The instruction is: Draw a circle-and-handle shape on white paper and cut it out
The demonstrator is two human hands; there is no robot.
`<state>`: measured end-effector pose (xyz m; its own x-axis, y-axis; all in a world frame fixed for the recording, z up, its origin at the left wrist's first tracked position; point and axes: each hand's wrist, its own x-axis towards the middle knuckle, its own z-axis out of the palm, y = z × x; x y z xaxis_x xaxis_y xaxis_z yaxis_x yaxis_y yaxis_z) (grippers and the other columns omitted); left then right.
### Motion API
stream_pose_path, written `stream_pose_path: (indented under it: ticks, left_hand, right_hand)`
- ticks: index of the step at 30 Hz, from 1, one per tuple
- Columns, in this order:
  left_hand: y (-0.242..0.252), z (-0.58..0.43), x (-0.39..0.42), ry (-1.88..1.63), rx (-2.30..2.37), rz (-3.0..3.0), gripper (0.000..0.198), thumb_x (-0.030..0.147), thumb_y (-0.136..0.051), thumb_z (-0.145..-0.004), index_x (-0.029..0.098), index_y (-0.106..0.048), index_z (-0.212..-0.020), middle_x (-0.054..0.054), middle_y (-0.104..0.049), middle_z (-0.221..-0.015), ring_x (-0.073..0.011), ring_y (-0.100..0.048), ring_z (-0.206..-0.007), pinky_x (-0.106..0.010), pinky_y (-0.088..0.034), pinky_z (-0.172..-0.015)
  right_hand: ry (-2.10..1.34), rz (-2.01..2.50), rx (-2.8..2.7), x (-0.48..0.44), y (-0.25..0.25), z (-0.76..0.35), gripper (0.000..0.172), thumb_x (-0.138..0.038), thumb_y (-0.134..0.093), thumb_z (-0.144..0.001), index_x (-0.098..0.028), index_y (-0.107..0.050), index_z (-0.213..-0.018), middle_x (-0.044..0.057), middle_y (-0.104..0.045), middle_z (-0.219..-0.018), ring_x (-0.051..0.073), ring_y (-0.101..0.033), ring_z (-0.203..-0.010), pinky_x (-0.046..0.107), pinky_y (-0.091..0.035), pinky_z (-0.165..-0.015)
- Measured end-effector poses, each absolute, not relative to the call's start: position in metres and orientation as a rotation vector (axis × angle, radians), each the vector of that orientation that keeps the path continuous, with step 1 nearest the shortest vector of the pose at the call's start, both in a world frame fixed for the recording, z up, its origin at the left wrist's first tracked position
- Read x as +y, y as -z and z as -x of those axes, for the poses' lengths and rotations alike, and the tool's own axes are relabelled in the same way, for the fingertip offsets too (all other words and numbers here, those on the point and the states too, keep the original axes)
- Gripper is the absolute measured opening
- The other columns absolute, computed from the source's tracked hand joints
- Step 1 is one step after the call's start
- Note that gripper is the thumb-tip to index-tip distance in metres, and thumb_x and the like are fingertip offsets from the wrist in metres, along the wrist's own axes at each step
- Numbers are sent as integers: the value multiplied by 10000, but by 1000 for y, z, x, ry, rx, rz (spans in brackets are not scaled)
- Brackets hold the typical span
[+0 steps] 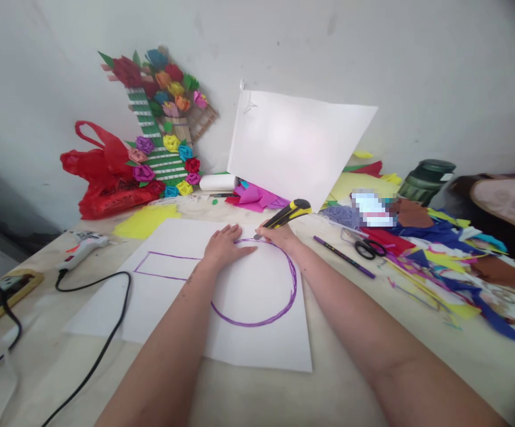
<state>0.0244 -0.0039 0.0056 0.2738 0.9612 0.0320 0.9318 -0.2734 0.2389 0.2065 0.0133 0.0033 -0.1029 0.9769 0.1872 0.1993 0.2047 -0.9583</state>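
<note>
A white sheet (257,347) lies flat on the table, with a purple circle and a long narrow rectangle joined to its left drawn on it. My left hand (226,248) rests flat on the sheet at the circle's upper left, fingers spread. In my right hand (278,236) is a yellow and black utility knife (290,214), held like a pen. Its blade points down-left at the circle's top line, close to my left fingertips; whether it cuts into the sheet I cannot tell. A purple marker (344,257) lies right of my right hand, beside black-handled scissors (370,248).
Left are a glue gun (82,252) with a black cord and a power strip (6,296). Behind stand a red plastic bag (106,172), a paper-flower guitar (163,148) and a propped white sheet (299,142). Coloured scraps (453,249), a phone (373,209) and a green flask (426,181) lie right.
</note>
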Motion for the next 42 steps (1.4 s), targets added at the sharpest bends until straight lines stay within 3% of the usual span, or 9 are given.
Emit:
stream_pose_path:
  ticks: [11, 20, 42]
  left_hand:
    - [-6, -25, -4, -263, 1775, -2361, 907, 802, -371, -675, 239, -397, -1386, -19, -267, -1500, -250, -194, -1386, -402, -155, -1115]
    - [-6, -25, -3, -262, 1772, -2365, 903, 802, -364, -676, 240, -405, -1382, -18, -268, -1500, -240, -195, -1386, -383, -156, -1116]
    - [-8, -24, -4, -263, 1771, -2357, 903, 800, -372, -676, 240, -399, -1384, -17, -268, -1500, -237, -192, -1387, -380, -153, -1118]
  right_hand:
    - [-1008, 1150, -1527, 18, 1, -210, 230, -353, -690, -575, -150, -621, -659, -14, -564, -519, 110, -488, -504, 260, -432, -521]
    - [-908, 1191, -1569, 16, -1, -206, 160, -312, -635, -609, -160, -621, -657, 41, -669, -710, 175, -606, -742, 312, -485, -734]
    - [-937, 1201, -1522, 18, 1, -210, 145, -290, -652, -588, -163, -618, -648, 23, -653, -691, 157, -596, -717, 295, -483, -721]
